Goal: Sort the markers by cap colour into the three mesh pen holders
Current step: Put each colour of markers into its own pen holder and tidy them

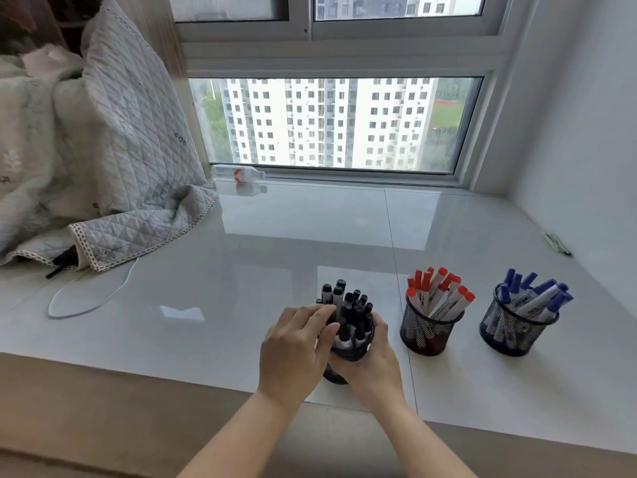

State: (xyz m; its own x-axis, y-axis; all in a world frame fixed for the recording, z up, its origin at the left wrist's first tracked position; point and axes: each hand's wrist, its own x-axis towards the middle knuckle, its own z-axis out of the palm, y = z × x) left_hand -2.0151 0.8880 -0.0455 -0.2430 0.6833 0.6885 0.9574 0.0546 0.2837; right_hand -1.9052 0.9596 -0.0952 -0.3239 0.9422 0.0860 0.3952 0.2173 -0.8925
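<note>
Three black mesh pen holders stand on the white sill. The left holder (348,353) is full of black-capped markers (351,305). My right hand (372,360) is curled round its right side and grips it. My left hand (293,350) lies against its left side, with the fingers reaching over the rim onto the black markers. The middle holder (425,334) carries red-capped markers (437,288). The right holder (513,334) carries blue-capped markers (537,293). No loose marker lies on the sill.
A quilted blanket (113,167) drapes over the sill's left end, with a white cable (86,298) looping out from under it. A plastic bottle (238,174) lies by the window. A small green object (556,243) lies at the right wall.
</note>
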